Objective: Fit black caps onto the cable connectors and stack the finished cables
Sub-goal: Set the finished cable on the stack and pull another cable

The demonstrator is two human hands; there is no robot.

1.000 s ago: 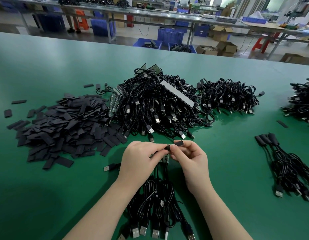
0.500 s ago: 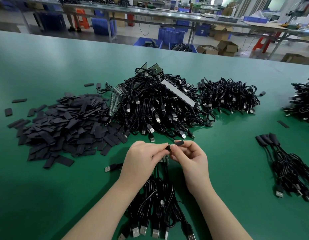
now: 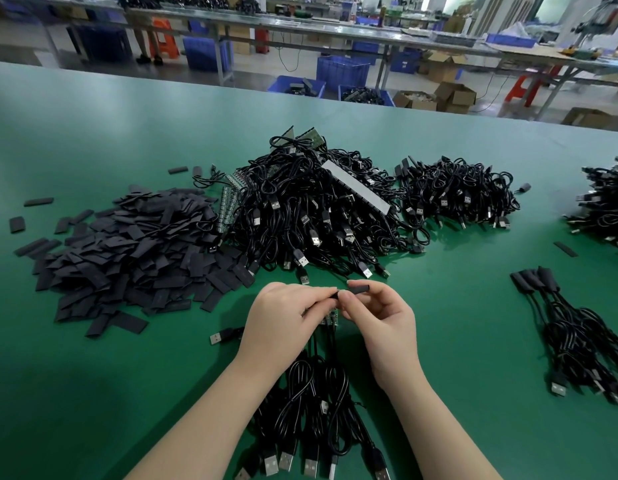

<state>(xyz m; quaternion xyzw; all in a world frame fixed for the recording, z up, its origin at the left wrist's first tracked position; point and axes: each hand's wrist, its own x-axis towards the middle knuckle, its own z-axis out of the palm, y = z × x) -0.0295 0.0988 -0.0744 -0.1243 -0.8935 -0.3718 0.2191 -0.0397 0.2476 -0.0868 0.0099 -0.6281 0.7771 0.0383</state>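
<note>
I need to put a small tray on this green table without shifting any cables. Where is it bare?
Bare mat lies near-left, below the pile of caps. Another open patch lies between the right hand and the capped cables. The far strip is bare too. The middle is crowded by the big cable heap.

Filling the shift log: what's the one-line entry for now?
step: capping | left hand: holds connector | right hand: holds black cap | finished cables: at right

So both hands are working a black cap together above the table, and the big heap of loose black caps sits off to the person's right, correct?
Not quite: the head view shows the heap of loose black caps on the person's left, not the right. The rest holds: the left hand and right hand work one black cap together above the green table.
</note>
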